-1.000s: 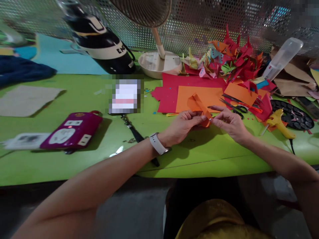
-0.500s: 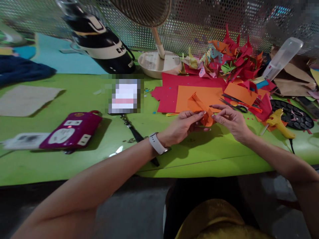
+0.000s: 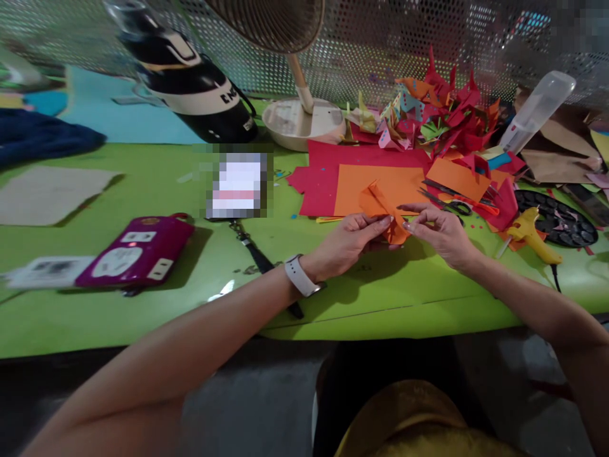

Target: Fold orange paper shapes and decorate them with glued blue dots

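Observation:
A folded piece of orange paper (image 3: 377, 198) is held between my two hands over the green table. My left hand (image 3: 349, 241) pinches it from the left, thumb on top and the other fingers partly hidden beneath. On the right, my right hand (image 3: 442, 236) grips the paper's right edge between thumb and fingertips. Just behind the folded paper lie a flat orange sheet (image 3: 413, 178) and a larger red sheet (image 3: 318, 184). Scissors (image 3: 450, 203) rest beyond my right hand, and a yellow glue gun (image 3: 535, 235) lies farther right.
Folded paper pieces (image 3: 457, 114) are heaped at the back right, near a clear plastic bottle (image 3: 542, 108). A fan (image 3: 304, 120) and a black bottle (image 3: 204, 95) stand at the back. Leftward are a phone (image 3: 238, 184) and a purple power strip (image 3: 136, 251). A black tray (image 3: 575, 222) sits far right.
The right end of the orange paper, a narrow strip a second ago, is now spread wider between my fingers. My left thumb has shifted slightly on it. Both arms stay nearly in place.

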A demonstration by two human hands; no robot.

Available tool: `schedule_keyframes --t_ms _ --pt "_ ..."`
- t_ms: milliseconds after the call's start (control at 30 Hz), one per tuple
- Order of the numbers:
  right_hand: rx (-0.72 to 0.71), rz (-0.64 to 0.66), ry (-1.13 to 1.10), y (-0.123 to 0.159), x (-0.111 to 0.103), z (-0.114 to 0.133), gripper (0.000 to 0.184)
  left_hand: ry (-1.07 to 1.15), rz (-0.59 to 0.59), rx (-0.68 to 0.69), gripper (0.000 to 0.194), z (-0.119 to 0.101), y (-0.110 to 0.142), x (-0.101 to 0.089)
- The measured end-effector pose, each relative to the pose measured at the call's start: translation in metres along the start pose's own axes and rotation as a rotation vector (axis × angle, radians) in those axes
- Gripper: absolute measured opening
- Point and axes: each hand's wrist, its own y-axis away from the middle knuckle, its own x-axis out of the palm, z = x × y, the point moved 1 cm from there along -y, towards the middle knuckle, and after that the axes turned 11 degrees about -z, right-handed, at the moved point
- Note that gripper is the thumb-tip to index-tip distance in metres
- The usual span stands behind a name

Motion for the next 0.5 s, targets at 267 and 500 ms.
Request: schedule_keyframes --t_ms 267,500 --pt "0.007 -0.007 -0.012 -0.0004 0.0002 -0.0023 0.028 -0.041 0.022 0.047 0.031 0.0032 -0.0014 -0.0027" --pt "0.015 -0.025 -0.013 0.0010 0.0016 -0.0004 0.032 -0.047 0.026 0.100 0.029 0.0033 -0.0003 0.0001"
